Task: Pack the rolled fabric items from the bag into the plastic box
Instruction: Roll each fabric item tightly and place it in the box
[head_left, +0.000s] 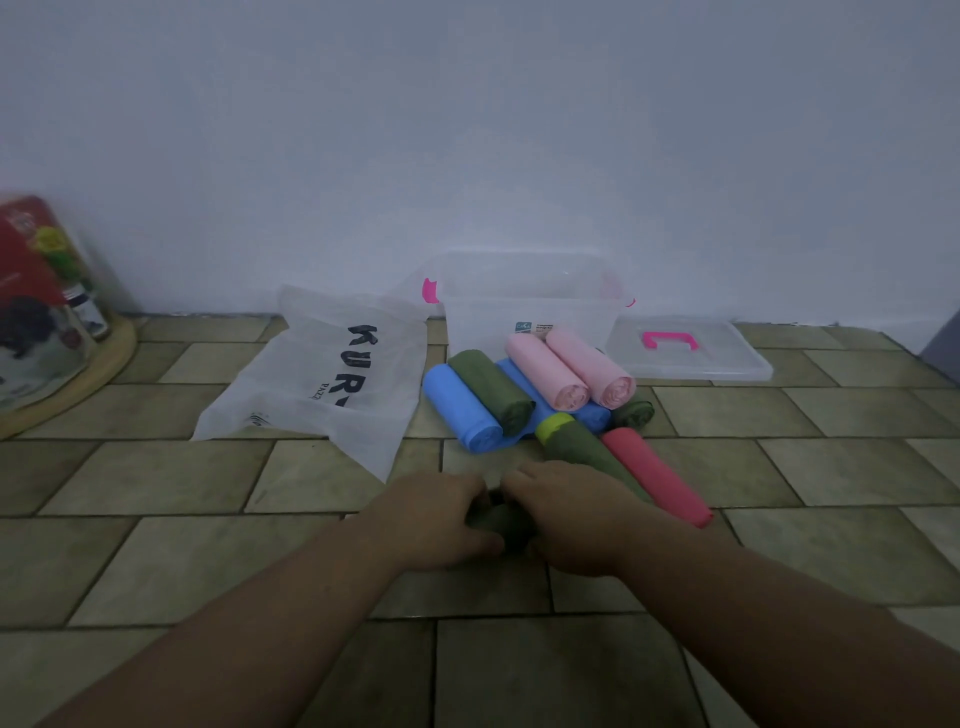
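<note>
A: Biggest things first?
B: Plastic box (483, 322), clear, open top, at the wall well beyond the fingertips. Looks empty. Bag (322, 379), white, lying flat, ahead-left of the left fingers. Lid (727, 364) ahead-right, well apart.
A: Rolls?
B: Piled just in front of the box, ahead of both hands: pink rolls (545, 371) on top, blue roll (460, 405), green roll (491, 389). Red roll (654, 478) lies just right of the right fingers.
A: Hands?
B: Left hand (436, 519) and right hand (566, 525) both curl round the dark green roll (511, 525), low over the floor tiles. It's blurred, so exact finger placement is unclear.
A: Handling?
B: My guess is light, soft and squashy, and it could unroll. Grasp around the middle, with the fingers over the loose edge.
</note>
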